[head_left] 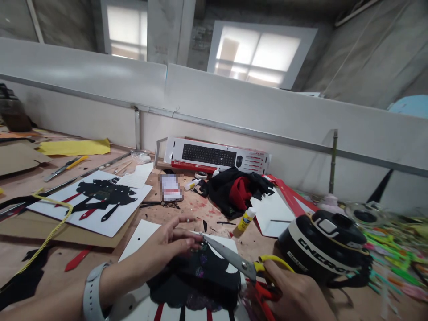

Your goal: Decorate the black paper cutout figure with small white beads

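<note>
Head cam: blk cutout (pixel 187 278) at 6 o'clock on wht card (pixel 138 234); bare table (pixel 197 211) strip past card's far edge. R hand (pixel 294 285), 5 o'clock, wrapped on scissors (pixel 245 266), tips nr L hand (pixel 174 238): fingers part-spread at cutout's far edge, can't tell if pinching. Blk ENERGY jug (pixel 321 252) 4 o'clock, lid on, contents hidden.

Lost at the edges

The lower edge crops the right grip (pixel 294 287), the scissors (pixel 230 257) and the white board (pixel 142 231). Whether the scissors' tips touch the left grip (pixel 179 240) is unclear. The phone (pixel 171 187) is blurred, small print on the keyboard box (pixel 209 154) unreadable; a jar (pixel 14 111) runs off left.
</note>
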